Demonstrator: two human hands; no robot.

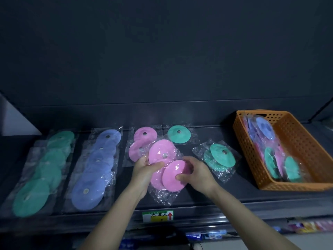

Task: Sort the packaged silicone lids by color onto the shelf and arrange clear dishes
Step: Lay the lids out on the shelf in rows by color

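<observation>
Grip: left hand (144,170) and right hand (195,173) are both clasping pink lid packs (167,168), hovering over shelf (234,192) front. Advised: be laying them flat on pink row (142,141) behind, w/o nudging green packs (219,156).

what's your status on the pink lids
Left hand and right hand both grip pink packs. Pink row lies just behind, packs not yet on it. Two green packs loose at right; basket holds mixed lids.
</observation>
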